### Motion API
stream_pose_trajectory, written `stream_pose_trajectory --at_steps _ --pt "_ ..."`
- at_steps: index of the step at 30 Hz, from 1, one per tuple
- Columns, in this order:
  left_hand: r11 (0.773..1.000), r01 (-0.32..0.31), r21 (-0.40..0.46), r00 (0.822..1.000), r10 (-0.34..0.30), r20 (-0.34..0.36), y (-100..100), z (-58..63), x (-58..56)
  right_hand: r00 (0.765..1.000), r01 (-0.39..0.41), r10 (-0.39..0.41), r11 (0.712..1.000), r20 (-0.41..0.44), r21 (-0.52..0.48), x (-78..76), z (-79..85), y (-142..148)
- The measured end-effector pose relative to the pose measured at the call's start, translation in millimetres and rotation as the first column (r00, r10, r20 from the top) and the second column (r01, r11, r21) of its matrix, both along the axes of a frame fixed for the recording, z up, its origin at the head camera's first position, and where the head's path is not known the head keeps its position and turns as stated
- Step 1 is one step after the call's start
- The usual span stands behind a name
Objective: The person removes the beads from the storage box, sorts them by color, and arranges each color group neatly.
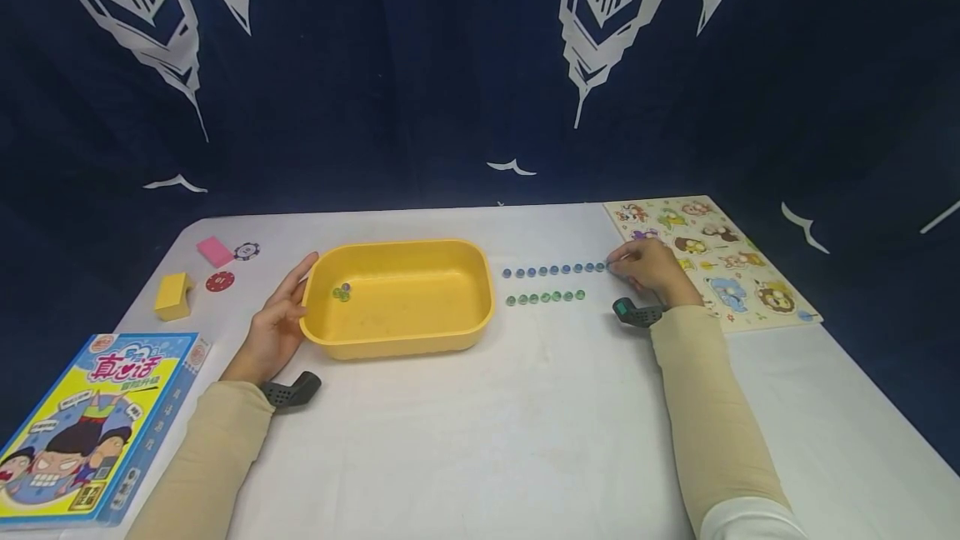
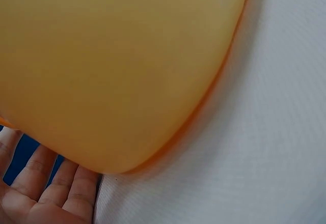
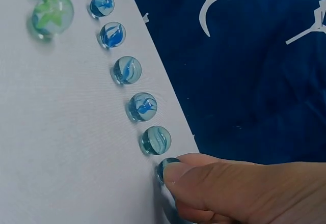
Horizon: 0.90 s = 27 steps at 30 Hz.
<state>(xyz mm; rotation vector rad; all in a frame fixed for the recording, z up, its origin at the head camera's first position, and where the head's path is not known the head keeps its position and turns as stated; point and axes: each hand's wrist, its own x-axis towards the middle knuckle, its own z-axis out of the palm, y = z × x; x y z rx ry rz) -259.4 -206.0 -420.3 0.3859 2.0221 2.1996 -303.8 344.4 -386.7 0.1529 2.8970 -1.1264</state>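
My left hand (image 1: 273, 332) rests against the left end of a yellow plastic tray (image 1: 408, 347), its fingers (image 2: 60, 183) fairly straight along the wall. A few green and blue marbles (image 1: 342, 293) lie inside the tray, toward its left. To the right of it, blue-swirled marbles (image 1: 554, 270) form a long row, with a shorter row of green marbles (image 1: 545, 297) nearer me. At the right end of the blue row, my right hand (image 1: 654, 269) pinches a blue marble (image 3: 167, 167) between thumb and finger; the thumb partly covers it.
An animal sticker board (image 1: 731, 261) lies at the right, under and beside the right hand. Along the left side are a boxed game (image 1: 97, 432), a yellow block (image 1: 173, 297), a pink piece (image 1: 215, 252), a red chip (image 1: 220, 281) and a black-and-white chip (image 1: 247, 251). A dark curtain hangs behind.
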Motion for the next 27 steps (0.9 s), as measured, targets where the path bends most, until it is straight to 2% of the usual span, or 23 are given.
stream_pose_trajectory --at_steps 7,10,14,17,20,27 --pt "1.0 0.003 0.02 1.0 -0.003 -0.001 -3.4 -0.1 1.2 1.0 -0.02 0.02 1.0 -0.003 0.017 -0.2 5.5 -4.9" --pt "1.0 0.002 0.026 1.0 -0.002 0.0 -4.8 -0.2 1.5 0.998 -0.047 0.048 0.999 -0.039 0.028 1.5 14.6 -9.6" --pt "1.0 -0.003 0.026 1.0 0.003 0.006 -5.4 0.0 1.2 0.984 -0.136 0.135 0.991 -0.121 0.001 2.5 30.3 -23.3" --pt "1.0 -0.001 0.024 1.0 0.001 0.009 -4.4 0.5 0.0 0.962 -0.239 0.227 0.969 -0.153 -0.059 4.4 42.8 -38.8" --pt "1.0 0.002 0.028 1.0 -0.003 0.013 -3.0 0.8 -1.5 0.931 -0.348 0.328 0.93 -0.161 -0.119 7.3 53.8 -57.2" --pt "0.999 -0.001 0.039 1.0 0.0 0.022 -1.7 -0.3 -2.8 0.828 -0.556 0.534 0.821 -0.17 -0.133 9.7 64.7 -103.1"
